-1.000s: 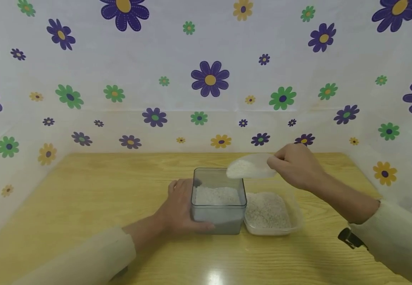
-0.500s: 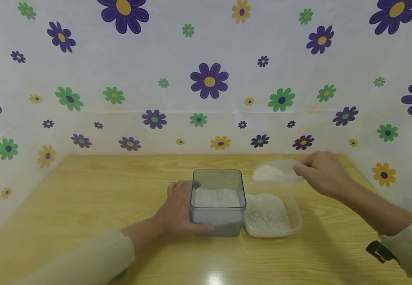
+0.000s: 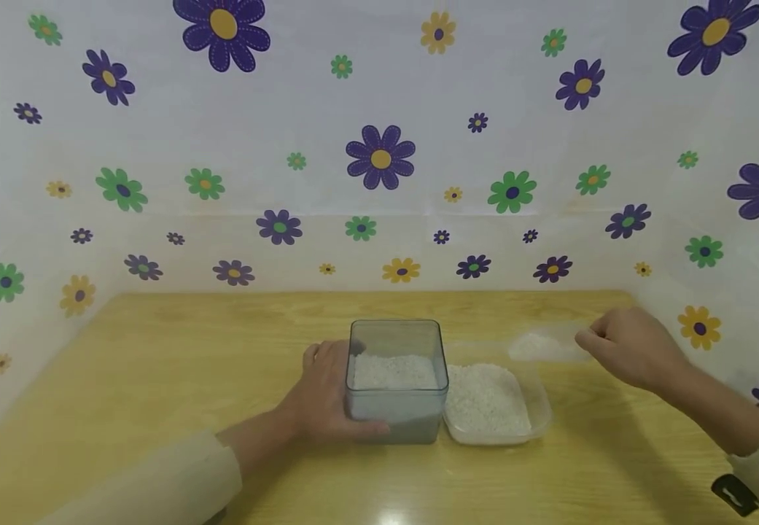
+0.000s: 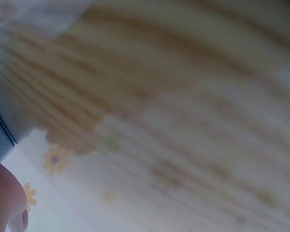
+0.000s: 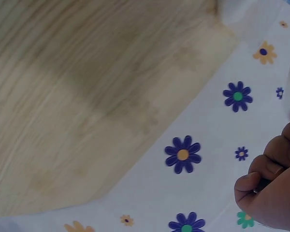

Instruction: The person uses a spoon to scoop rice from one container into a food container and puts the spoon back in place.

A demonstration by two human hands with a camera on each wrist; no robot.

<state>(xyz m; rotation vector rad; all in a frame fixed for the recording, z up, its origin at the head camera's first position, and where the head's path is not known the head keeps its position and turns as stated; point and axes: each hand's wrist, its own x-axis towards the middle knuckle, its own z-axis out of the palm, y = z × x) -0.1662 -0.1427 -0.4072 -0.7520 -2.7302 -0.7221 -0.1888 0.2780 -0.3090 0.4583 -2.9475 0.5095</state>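
Note:
A square, see-through grey container (image 3: 395, 423) stands on the table, partly filled with white rice. My left hand (image 3: 318, 401) grips its left side, thumb along the front and fingers round behind. In the left wrist view only part of that hand (image 4: 6, 198) shows, below the container's edge (image 4: 1, 137). My right hand (image 3: 638, 350) grips the handle end of a translucent scoop (image 3: 559, 346), blurred by motion, with white rice at its left end. Beside the grey container, on its right, sits a low clear tub (image 3: 539, 405) of rice (image 3: 487, 401).
A light wood-grain table (image 3: 222, 343) lies under everything. White cloth (image 3: 313, 102) printed with purple, green and yellow flowers rises behind it and along both sides. The right sleeve has a dark strap buckle (image 3: 735, 494).
My right hand has carried the scoop rightward and lower, from over the grey container's right rim to behind the clear tub's right part. My left hand keeps its grip on the container.

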